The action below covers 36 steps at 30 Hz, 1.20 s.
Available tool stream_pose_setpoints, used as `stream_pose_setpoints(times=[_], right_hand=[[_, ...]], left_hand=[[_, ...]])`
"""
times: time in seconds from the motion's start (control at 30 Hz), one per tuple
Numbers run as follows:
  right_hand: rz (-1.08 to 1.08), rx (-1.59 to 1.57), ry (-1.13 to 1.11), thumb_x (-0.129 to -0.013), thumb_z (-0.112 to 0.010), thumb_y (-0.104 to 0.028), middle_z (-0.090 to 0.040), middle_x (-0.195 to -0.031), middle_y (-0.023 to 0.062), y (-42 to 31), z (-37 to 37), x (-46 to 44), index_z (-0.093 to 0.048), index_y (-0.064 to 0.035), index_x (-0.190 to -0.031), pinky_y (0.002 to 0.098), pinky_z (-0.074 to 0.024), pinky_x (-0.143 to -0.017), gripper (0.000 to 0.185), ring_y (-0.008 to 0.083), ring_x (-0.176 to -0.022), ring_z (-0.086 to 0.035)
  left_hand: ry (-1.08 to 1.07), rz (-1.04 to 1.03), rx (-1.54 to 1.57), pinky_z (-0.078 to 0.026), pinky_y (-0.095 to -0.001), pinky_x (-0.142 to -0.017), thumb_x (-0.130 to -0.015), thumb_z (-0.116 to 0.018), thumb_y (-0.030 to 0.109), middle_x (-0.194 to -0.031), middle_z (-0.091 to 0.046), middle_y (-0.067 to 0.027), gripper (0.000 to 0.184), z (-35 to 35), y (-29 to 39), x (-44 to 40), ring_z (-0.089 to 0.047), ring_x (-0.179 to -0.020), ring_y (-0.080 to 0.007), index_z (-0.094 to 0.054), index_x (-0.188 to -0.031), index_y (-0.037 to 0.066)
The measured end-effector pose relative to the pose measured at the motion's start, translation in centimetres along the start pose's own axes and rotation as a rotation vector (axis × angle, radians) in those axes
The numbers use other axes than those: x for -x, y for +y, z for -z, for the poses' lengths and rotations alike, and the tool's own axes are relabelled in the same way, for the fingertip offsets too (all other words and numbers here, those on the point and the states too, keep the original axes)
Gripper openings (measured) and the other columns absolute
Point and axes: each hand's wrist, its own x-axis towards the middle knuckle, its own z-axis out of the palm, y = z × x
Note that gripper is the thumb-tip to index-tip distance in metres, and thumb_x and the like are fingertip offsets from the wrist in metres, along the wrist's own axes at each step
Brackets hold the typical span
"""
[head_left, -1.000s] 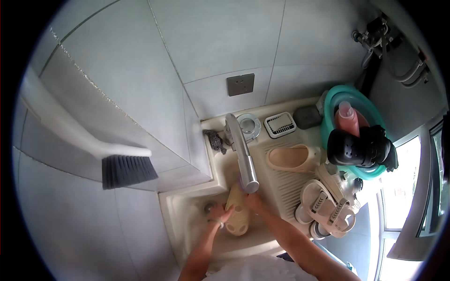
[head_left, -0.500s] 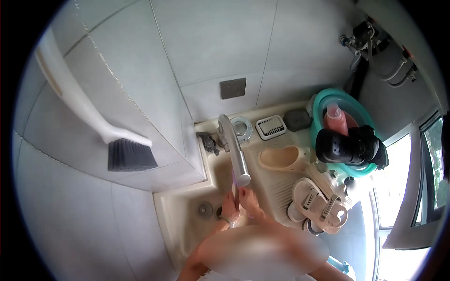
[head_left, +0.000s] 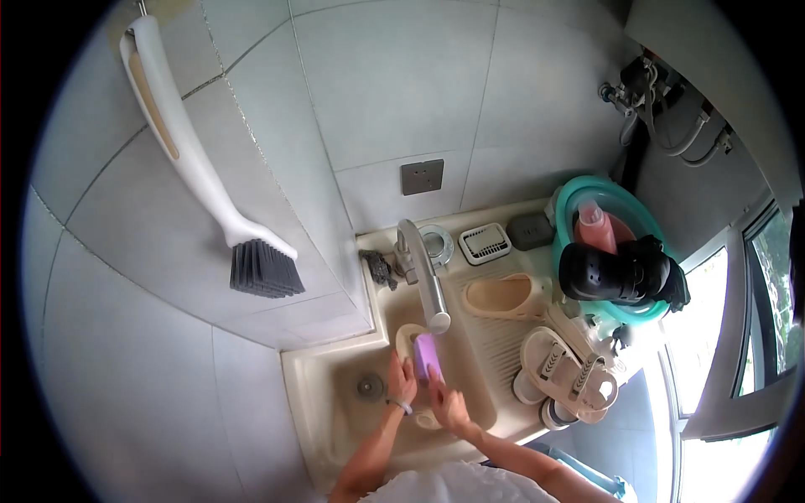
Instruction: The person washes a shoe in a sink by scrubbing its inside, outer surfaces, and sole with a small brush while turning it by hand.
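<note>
Over the sink (head_left: pixel 314 360), below the tap (head_left: pixel 423 281), my left hand (head_left: pixel 402 379) is closed on a beige slipper (head_left: pixel 407 335). Part of the slipper is hidden by my hands and by a purple scrub brush (head_left: pixel 426 356). My right hand (head_left: pixel 449 407) grips the near end of this brush, its fingers lying along the purple back. The brush rests against the slipper; its bristles cannot be seen. A beige clog (head_left: pixel 503 296) lies on the ribbed drainboard to the right.
Beige sandals (head_left: pixel 562 373) sit on the drainboard's right side. Behind them, a teal basin (head_left: pixel 579 191) holds a pink bottle (head_left: pixel 594 225) and black footwear (head_left: pixel 599 272). A soap dish (head_left: pixel 485 243) stands at the back ledge. A white long-handled brush (head_left: pixel 197 159) hangs at the left wall.
The purple brush has turned from edge-on to showing its broad back, and the beige slipper shows more clearly. My hands have moved slightly apart and down; the head view has shifted.
</note>
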Motion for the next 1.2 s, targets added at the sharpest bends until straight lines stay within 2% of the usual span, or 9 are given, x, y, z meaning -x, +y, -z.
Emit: stream_pose_setpoints(times=[0.2, 0.37, 0.43, 0.5, 0.6, 0.67, 0.83, 1.03, 1.2], right_hand=[[-0.157, 0.035, -0.104, -0.094, -0.049, -0.018, -0.06, -0.077, 0.0258, 0.7, 1.1, -4.3, -0.053, -0.0131, -0.128, 0.0463, -0.0493, -0.056, 0.035, 0.0434, -0.076, -0.06], [0.131, -0.014, 0.045, -0.092, -0.053, -0.015, -0.056, -0.067, 0.0243, -0.4, 1.2, 0.4, -0.055, -0.0071, -0.126, 0.0363, -0.0471, -0.056, 0.035, 0.028, -0.059, -0.063], [-0.126, 0.041, -0.069, -0.093, -0.051, -0.022, -0.052, -0.066, 0.0269, 1.1, 1.0, -2.6, -0.059, -0.006, -0.118, 0.0372, -0.0456, -0.054, 0.031, 0.0456, -0.075, -0.058], [-0.239, -0.007, -0.108, -0.096, -0.048, -0.028, -0.053, -0.07, 0.0286, 1.8, 1.3, -5.4, -0.059, -0.0097, -0.118, 0.0377, -0.0449, -0.053, 0.031, 0.0115, -0.078, -0.044], [-0.136, -0.02, -0.121, -0.096, -0.047, -0.027, -0.056, -0.076, 0.0293, -1.0, 2.0, -2.5, -0.053, -0.0145, -0.129, 0.0396, -0.0477, -0.057, 0.036, 0.0192, -0.074, -0.067], [0.045, 0.023, -0.094, -0.095, -0.046, -0.021, -0.061, -0.077, 0.0265, -1.5, 0.3, 1.2, -0.049, -0.0207, -0.135, 0.044, -0.0514, -0.065, 0.04, 0.0422, -0.08, -0.064], [-0.159, 0.016, -0.106, -0.095, -0.048, -0.025, -0.058, -0.077, 0.0273, 0.2, 0.3, -6.0, -0.063, -0.0015, -0.093, 0.048, -0.0479, -0.058, 0.028, 0.0439, -0.077, -0.06], [0.041, 0.176, -0.215, -0.092, -0.049, -0.023, -0.059, -0.071, 0.0261, -1.2, 1.8, 2.1, -0.049, -0.0283, -0.134, 0.052, -0.0493, -0.059, 0.042, 0.0446, -0.067, -0.06], [-0.037, 0.21, -0.062, -0.091, -0.05, -0.021, -0.058, -0.072, 0.0242, 3.6, 2.1, -3.7, -0.062, -0.0086, -0.096, 0.0493, -0.0481, -0.052, 0.018, 0.0444, -0.07, -0.059]], left_hand=[[-0.117, 0.0, 0.176, -0.046, -0.0377, -0.081, -0.097, -0.046, 0.014, -0.112, -0.055, -0.0238, 0.041, 1.1, 3.4, 1.1, -0.057, -0.091, -0.0322, -0.037, -0.133, -0.002], [-0.13, -0.069, 0.167, -0.046, -0.0377, -0.083, -0.097, -0.046, 0.018, -0.117, -0.054, -0.0233, 0.045, 2.1, 2.2, -0.4, -0.058, -0.097, -0.0301, -0.035, -0.135, -0.003], [-0.076, -0.073, 0.05, -0.046, -0.037, -0.082, -0.096, -0.049, 0.017, -0.118, -0.053, -0.0225, 0.046, 0.2, 0.0, 0.4, -0.058, -0.096, -0.0298, -0.035, -0.136, -0.003], [-0.229, -0.029, 0.224, -0.046, -0.0384, -0.084, -0.096, -0.048, 0.02, -0.12, -0.053, -0.0242, 0.048, 1.0, 1.7, 0.4, -0.058, -0.098, -0.0323, -0.034, -0.137, -0.003], [-0.17, -0.049, 0.152, -0.046, -0.0385, -0.084, -0.096, -0.048, 0.02, -0.117, -0.054, -0.0246, 0.048, 1.5, 1.2, -1.2, -0.058, -0.098, -0.0327, -0.034, -0.136, -0.003], [-0.115, 0.01, 0.082, -0.046, -0.0384, -0.084, -0.096, -0.048, 0.02, -0.114, -0.056, -0.0245, 0.047, 1.3, 0.4, -0.4, -0.058, -0.097, -0.033, -0.035, -0.136, -0.003], [-0.129, -0.059, 0.168, -0.044, -0.0359, -0.087, -0.098, -0.047, 0.019, -0.112, -0.057, -0.0243, 0.044, 0.2, 1.1, 0.2, -0.058, -0.096, -0.0314, -0.037, -0.134, -0.004], [-0.112, 0.151, 0.326, -0.044, -0.035, -0.09, -0.097, -0.043, 0.014, -0.109, -0.061, -0.0146, 0.031, -0.2, -3.8, -1.4, -0.057, -0.103, -0.0241, -0.049, -0.125, 0.002], [-0.342, 0.189, 0.417, -0.043, -0.0267, -0.079, -0.097, -0.049, 0.021, -0.093, -0.06, -0.0035, 0.029, -1.3, -1.7, -0.5, -0.051, -0.087, -0.0111, -0.054, -0.119, 0.002]])
